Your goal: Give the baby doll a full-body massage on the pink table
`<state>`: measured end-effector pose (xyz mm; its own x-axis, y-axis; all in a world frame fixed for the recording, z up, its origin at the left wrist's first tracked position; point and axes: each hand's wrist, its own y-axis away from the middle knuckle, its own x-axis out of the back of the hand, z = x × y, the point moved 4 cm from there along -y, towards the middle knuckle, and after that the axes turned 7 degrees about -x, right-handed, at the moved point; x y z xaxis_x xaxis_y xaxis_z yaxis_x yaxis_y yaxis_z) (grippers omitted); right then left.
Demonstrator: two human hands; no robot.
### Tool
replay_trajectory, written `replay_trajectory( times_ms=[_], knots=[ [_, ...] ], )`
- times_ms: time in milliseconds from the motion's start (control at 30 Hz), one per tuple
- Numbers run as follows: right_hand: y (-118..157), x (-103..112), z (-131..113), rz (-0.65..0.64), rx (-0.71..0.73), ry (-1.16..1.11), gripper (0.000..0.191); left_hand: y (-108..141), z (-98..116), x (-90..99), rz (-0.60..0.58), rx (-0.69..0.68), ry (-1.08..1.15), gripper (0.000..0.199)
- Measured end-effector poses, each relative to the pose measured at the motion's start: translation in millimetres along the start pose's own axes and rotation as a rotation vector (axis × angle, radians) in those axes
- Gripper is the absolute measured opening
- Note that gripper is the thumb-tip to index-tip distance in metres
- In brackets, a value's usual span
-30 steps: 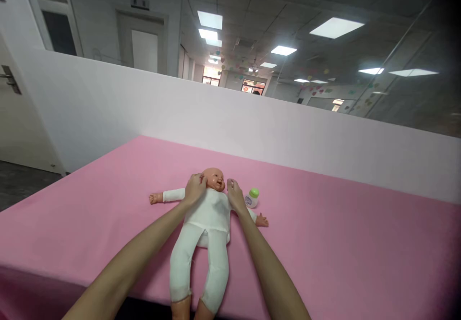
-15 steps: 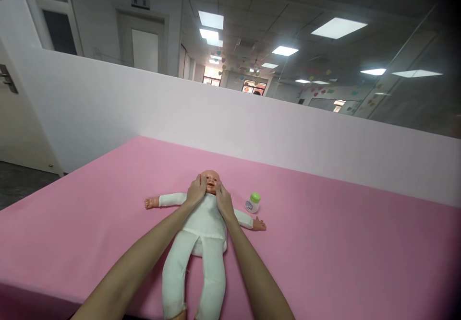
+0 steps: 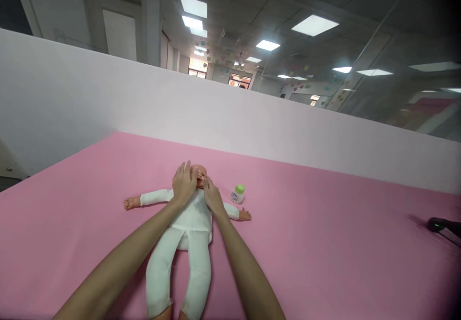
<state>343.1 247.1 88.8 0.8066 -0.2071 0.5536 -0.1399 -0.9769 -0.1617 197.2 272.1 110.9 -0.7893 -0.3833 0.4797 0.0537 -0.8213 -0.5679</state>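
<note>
A baby doll (image 3: 192,217) in a white cloth body lies on its back, arms stretched out sideways. My left hand (image 3: 184,183) rests along the side of the doll's head (image 3: 200,169), fingers spread and partly over its face. On the opposite cheek lies my right hand (image 3: 213,196), its fingertips touching near the mouth; the fingers are close together and hold nothing that I can see. Beside the doll's outstretched arm, to the right of my right hand, stands a small jar (image 3: 237,195) with a green lid.
A pink covered table (image 3: 306,243) bears the doll and jar. Behind it runs a low white wall (image 3: 270,123) with glass above. At the right edge lies a black object (image 3: 442,225) with a small green light.
My left hand has shifted upward on the doll's head and its fingers have spread. My right hand remains at the cheek. The view has turned right, bringing the black object in.
</note>
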Motion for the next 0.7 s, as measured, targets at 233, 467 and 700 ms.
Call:
replay_trajectory(
  times_ms=[233, 467, 700],
  knots=[
    [6.9, 89.7, 16.5, 0.416, 0.178, 0.099, 0.05, 10.7, 90.9, -40.1, -0.251, 0.21, 0.802, 0.042],
    [10.9, 129.6, 66.2, 0.295, 0.07, 0.173, 0.064, 45.0, 106.1, -107.3, -0.487, 1.118, 1.485, 0.075],
    [5.0, 116.5, 95.1, 0.166, 0.135, 0.309, 0.071, 49.6, 101.2, -121.7, -0.392, 1.181, 1.516, 0.075]
  ],
)
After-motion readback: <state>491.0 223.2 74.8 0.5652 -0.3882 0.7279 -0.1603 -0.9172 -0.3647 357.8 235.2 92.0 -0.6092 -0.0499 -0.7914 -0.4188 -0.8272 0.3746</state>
